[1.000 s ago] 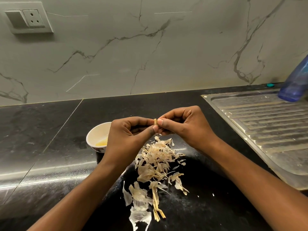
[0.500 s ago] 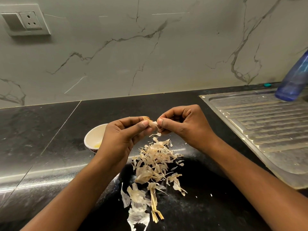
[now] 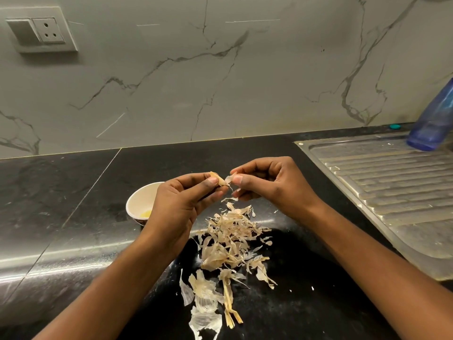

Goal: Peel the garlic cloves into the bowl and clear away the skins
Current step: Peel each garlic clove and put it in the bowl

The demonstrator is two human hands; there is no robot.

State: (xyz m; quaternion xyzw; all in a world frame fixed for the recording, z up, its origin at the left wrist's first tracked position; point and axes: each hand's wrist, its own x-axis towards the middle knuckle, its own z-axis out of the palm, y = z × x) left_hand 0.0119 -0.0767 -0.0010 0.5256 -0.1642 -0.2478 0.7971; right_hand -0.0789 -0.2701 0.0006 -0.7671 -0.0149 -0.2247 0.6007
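Note:
My left hand (image 3: 181, 204) pinches a small garlic clove (image 3: 218, 179) between thumb and fingers above the black counter. Just to its right, my right hand (image 3: 267, 185) pinches a thin strip of skin (image 3: 229, 179) that still reaches to the clove. Below both hands lies a loose heap of dry garlic skins (image 3: 228, 239), trailing toward me. A small white bowl (image 3: 139, 200) stands behind my left hand, which hides part of it; something pale yellow lies at its bottom.
The steel sink drainboard (image 3: 382, 182) fills the right side, with a blue bottle (image 3: 434, 121) at its far end. A small teal cap (image 3: 394, 126) lies by the wall. A switch and socket plate (image 3: 41, 30) sits on the marble wall, upper left.
My hands have drawn slightly apart. A strip of skin has come away from the clove, which now lies tilted in my left fingers instead of upright.

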